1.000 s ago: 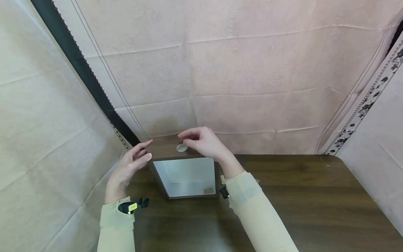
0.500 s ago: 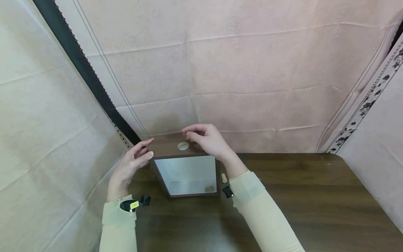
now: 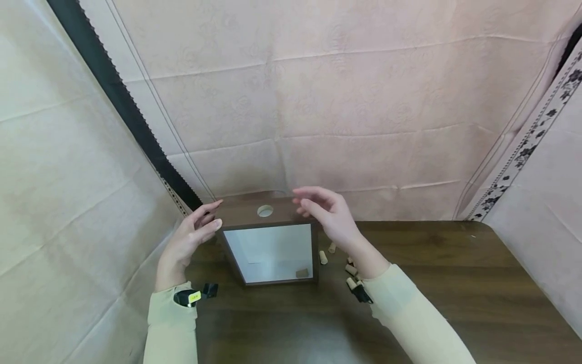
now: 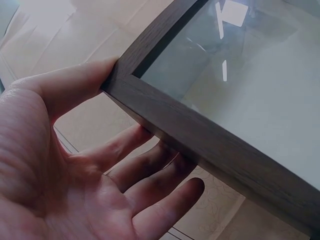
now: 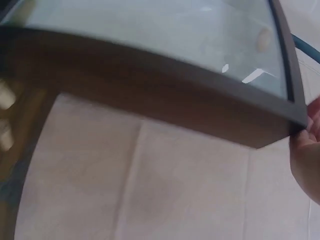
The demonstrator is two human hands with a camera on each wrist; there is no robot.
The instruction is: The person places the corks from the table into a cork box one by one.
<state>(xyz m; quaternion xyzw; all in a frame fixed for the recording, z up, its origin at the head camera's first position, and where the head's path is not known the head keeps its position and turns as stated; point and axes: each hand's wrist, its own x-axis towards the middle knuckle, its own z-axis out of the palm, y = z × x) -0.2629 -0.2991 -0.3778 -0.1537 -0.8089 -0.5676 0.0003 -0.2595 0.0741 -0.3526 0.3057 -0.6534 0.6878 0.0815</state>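
Observation:
A brown frame box (image 3: 238, 215) with a glass front (image 3: 273, 255) stands upright on the table, with a round hole (image 3: 265, 211) in its top. My left hand (image 3: 182, 245) holds its upper left corner; in the left wrist view, the thumb lies at the corner and the fingers (image 4: 150, 165) reach behind the edge. By the upper right corner is my right hand (image 3: 334, 217), fingers loosely bent, with nothing visible in them. Whether it touches the box is unclear. Several corks (image 3: 323, 258) lie right of the box, partly hidden by the right wrist.
The dark wooden table (image 3: 432, 283) extends to the right. Pale cloth (image 3: 364, 101) hangs behind it and on both sides. A small tan shape (image 3: 302, 273) shows in the glass's lower right, inside or reflected.
My right hand has moved away from the hole to the right, past the box's top right part. More corks have come into sight under its wrist. The left hand stays at the corner.

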